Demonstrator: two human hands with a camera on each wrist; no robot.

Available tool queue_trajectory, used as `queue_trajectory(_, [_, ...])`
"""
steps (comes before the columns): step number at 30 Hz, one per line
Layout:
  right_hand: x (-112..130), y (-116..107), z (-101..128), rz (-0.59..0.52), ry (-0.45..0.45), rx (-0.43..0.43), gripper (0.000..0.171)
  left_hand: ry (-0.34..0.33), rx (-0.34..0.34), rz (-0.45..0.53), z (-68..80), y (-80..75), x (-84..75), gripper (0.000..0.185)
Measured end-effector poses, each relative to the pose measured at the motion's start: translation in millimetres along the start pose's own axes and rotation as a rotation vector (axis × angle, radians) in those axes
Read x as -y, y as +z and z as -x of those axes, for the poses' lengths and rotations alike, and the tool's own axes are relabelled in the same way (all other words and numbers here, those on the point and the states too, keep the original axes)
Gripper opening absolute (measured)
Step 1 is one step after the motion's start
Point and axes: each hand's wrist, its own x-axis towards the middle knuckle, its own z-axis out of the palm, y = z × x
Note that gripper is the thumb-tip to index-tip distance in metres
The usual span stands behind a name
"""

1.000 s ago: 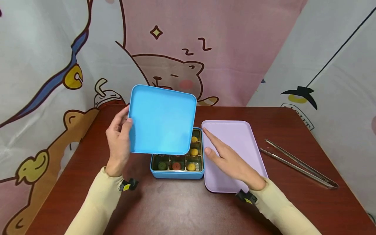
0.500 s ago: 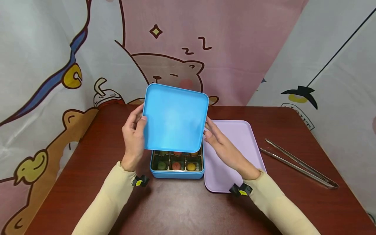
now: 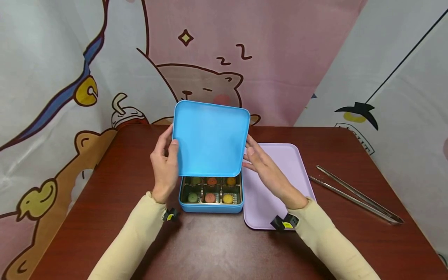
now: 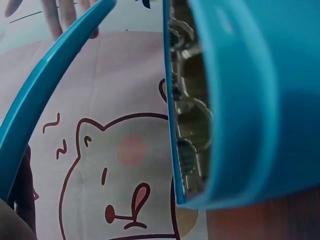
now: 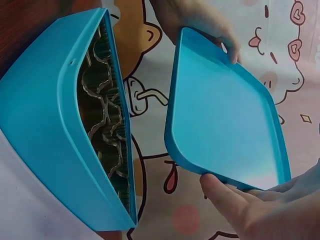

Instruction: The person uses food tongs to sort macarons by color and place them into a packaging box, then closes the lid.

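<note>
Sleeves in pale yellow reach in from the near edge of the dark red table (image 3: 115,167), and the blue box (image 3: 211,203) at its middle serves as the landmark for everything else.

Left of the box, the left hand (image 3: 165,165) is raised above the tabletop with its thumb on the upper face of the blue lid (image 3: 210,140) and its fingers curled behind the lid's left edge — a firm pinch on that side. The lid is held tilted above the far half of the box, its near edge low and its far edge lifted, apart from the box rim; the right wrist view shows a clear gap between lid (image 5: 227,135) and box (image 5: 60,130). Below the lid, the near rows of the box stay uncovered: small round pieces — green, red, yellow — sit in shiny metal compartments.

Just right of the box, the right hand (image 3: 262,165) grips the lid's right edge, fingers bent around it, thumb at the near corner. Under that hand, touching the box's right wall, lies a lilac tray (image 3: 280,155). Further right, well apart from the box, metal tongs (image 3: 353,194) rest on the table.
</note>
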Motion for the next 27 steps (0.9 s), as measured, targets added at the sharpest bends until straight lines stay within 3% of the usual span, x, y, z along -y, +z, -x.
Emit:
queue_trajectory(4, [0.1, 0.5, -0.5, -0.012, -0.016, -0.032, 0.064, 0.062, 0.028, -0.104, 0.8, -1.1, 0.5, 0.044])
queue_trajectory(8, [-0.6, -0.5, -0.3, -0.013, -0.048, -0.042, 0.065, 0.083, 0.101, -0.190, 0.6, -3.3, 0.4, 0.051])
queue_trajectory(19, [-7.1, -6.4, 2.2, 0.037, -0.112, -0.017, 0.065, -0.078, 0.356, -0.393, 0.3, -18.0, -7.9, 0.060])
queue_trajectory(27, [-8.9, -6.7, 2.0, 0.062, -0.108, -0.009, 0.071, -0.138, 0.434, -0.439, 1.3, -22.7, -12.8, 0.064])
